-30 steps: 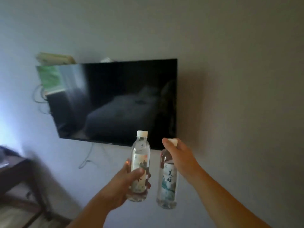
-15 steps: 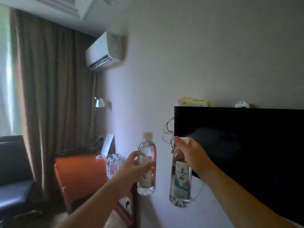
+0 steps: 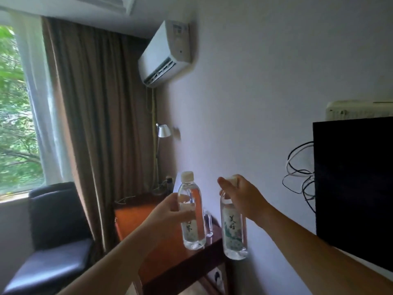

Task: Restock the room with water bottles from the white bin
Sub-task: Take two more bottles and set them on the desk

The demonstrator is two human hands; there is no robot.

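My view has swung from the television (image 3: 353, 188) to the orange surface (image 3: 136, 220) left of it, left hand (image 3: 168, 213) fingers wrapped round one water bottle (image 3: 192, 218), right hand (image 3: 244, 199) fingers clamped on the other water bottle's (image 3: 234, 233) neck, likely nearing drop-off.

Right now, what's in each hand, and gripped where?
Left hand holds a water bottle around its middle, at the label. Right hand holds a second water bottle from above by its neck and cap. Both are upright.

Both arms outstretched; fingers (image 3: 178, 209) seemingly curled, gripping
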